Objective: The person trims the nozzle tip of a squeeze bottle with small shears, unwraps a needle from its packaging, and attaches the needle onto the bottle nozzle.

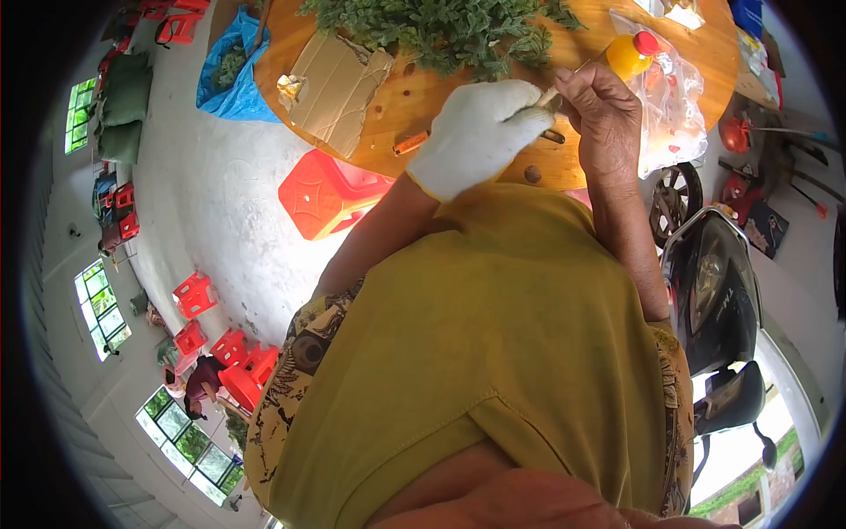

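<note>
My left hand [480, 137] wears a white glove, its thumb and fingers pinched on a thin pale stick [548, 95] over the near part of the wooden table [388, 132]. Beside it, my bare right hand [604, 115] has its thumb and forefinger pressed together at the stick's other end; what exactly sits between them is too small to tell. Green needle-like sprigs [441, 31] lie in a pile beyond both hands. An orange-handled tool [411, 143] shows left of the glove, and a dark piece [553, 137] lies under the fingers.
Cardboard [339, 93] lies on the table's left part. A yellow bottle with a red cap [631, 53] and a clear plastic bag [674, 110] are at the right. A blue bag [233, 75], a red stool [326, 194] and a motorbike [714, 282] stand around. A person [204, 383] is far off.
</note>
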### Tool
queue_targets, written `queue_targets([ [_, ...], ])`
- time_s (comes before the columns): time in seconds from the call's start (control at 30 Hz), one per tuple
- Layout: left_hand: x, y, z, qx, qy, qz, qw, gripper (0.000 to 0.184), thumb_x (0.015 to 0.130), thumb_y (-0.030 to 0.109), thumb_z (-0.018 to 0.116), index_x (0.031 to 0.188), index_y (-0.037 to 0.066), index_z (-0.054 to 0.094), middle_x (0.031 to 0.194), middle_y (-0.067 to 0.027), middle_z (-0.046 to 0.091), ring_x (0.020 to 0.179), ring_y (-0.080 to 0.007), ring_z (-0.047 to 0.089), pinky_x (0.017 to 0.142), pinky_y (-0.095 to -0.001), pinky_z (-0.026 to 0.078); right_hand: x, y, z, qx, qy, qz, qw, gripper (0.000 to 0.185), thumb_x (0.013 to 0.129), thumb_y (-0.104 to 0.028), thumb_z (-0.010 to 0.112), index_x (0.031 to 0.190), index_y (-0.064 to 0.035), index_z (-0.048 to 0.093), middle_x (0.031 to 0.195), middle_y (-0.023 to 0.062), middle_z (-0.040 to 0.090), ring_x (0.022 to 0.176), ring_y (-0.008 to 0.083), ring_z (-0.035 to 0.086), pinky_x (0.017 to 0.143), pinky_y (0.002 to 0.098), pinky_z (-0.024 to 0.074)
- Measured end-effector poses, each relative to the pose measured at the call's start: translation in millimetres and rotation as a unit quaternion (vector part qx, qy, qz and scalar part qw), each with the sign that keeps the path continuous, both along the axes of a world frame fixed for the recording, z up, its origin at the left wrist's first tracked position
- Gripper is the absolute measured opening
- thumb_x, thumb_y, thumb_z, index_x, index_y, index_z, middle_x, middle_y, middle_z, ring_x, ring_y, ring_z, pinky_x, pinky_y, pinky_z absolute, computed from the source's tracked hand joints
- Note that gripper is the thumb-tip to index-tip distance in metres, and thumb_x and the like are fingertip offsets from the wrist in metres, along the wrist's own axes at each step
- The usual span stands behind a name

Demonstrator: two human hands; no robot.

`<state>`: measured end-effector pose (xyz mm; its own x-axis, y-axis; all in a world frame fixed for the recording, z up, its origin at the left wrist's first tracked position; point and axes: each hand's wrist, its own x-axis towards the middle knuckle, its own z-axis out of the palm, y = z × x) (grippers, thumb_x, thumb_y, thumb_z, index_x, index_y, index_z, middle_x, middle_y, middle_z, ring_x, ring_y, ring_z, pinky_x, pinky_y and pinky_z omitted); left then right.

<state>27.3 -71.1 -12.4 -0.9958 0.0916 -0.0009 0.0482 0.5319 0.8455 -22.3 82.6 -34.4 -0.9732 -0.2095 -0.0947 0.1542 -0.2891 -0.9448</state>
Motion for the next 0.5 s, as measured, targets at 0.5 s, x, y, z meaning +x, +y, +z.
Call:
queue_targets([
  [0.5,2,-4,17,0.4,-0.219,0.007,0.89,0.028,0.096,0.026,0.057,0.106,0.0,0.062,0.078,-0.0106,0.066,0.068,-0.0179,0.064,0.063,-0.0286,0.05,-10,10,20,0.077,0.036,0.079,0.993,0.031,0.093,-0.035,0.068,0.088,-0.0049,0.069,0.071,-0.0035,0.061,0.06,0.0025,0.045,0.053,0.0189,0.0352],
])
